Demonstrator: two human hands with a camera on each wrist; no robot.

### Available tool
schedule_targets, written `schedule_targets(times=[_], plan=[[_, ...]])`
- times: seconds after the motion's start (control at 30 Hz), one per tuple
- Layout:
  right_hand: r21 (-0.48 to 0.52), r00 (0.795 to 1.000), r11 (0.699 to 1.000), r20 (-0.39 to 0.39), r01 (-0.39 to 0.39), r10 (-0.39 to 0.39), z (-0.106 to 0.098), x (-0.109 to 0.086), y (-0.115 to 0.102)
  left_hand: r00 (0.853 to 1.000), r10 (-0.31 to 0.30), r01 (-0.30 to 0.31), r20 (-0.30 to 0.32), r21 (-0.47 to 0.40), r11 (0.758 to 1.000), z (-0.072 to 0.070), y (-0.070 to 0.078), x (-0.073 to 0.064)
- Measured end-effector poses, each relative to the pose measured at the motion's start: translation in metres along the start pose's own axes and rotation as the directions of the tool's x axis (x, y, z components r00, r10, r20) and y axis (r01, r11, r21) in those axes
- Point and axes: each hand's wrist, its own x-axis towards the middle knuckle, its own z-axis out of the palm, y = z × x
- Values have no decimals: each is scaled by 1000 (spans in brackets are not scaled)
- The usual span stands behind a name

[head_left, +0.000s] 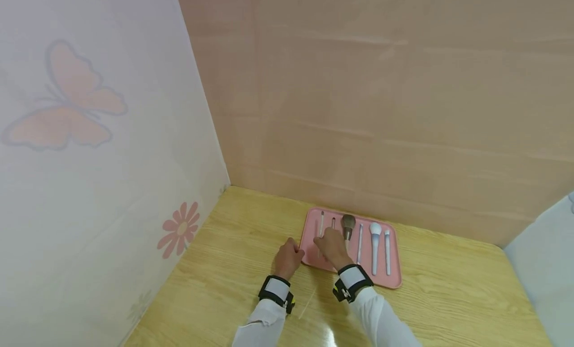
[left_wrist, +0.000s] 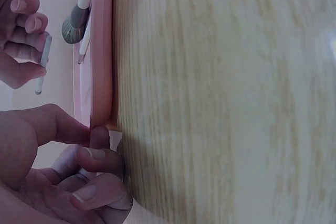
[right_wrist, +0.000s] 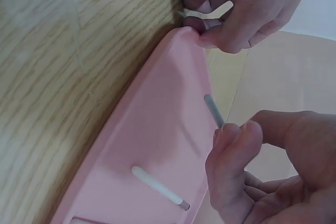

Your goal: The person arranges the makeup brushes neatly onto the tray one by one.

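Note:
A pink rectangular tray (head_left: 309,237) lies on the table with makeup brushes in a row on it. My left hand (head_left: 288,260) pinches the tray's near-left corner between thumb and fingers, as the left wrist view shows. Over the tray's left part, my right hand (head_left: 333,247) pinches a slim makeup brush (right_wrist: 213,109) by its pale handle, raised above the surface with its shadow below. Beside it lies a short slim brush (right_wrist: 160,187). To the right is a fluffy brown brush (head_left: 348,221), partly covered by the right hand in the head view.
Farther right on the tray lie a thin brush (head_left: 360,242), a large white-tipped brush (head_left: 375,247) and a slim pale brush (head_left: 387,252). The wooden table (head_left: 448,287) meets a tan wall (head_left: 381,113) behind and a white wall (head_left: 134,187) at left.

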Motion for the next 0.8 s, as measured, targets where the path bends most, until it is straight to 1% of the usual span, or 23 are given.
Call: schedule_targets(times=[0.2, 0.3, 0.43, 0.53, 0.63, 0.8], plan=[[-32, 1000, 999, -10, -21, 21, 0, 6, -2, 1000, 7, -7, 9, -15, 1000, -2, 3, -1], [-50, 999, 998, 9, -47, 47, 4, 11, 1, 1000, 3, -2, 11, -3, 1000, -3, 2, -1], [-108, 998, 992, 2, -59, 60, 9, 18, 6, 1000, 0, 0, 7, 12, 1000, -2, 1, 0], [-145, 998, 988, -13, -62, 61, 11, 22, 9, 1000, -5, 5, 16, 7, 1000, 0, 0, 0], [-143, 998, 987, -7, -67, 66, 12, 23, 9, 1000, -7, 7, 23, 4, 1000, 0, 0, 1], [-130, 997, 988, 2, -81, 82, 15, 26, 6, 1000, -9, 9, 15, 2, 1000, -2, 1, 0]])
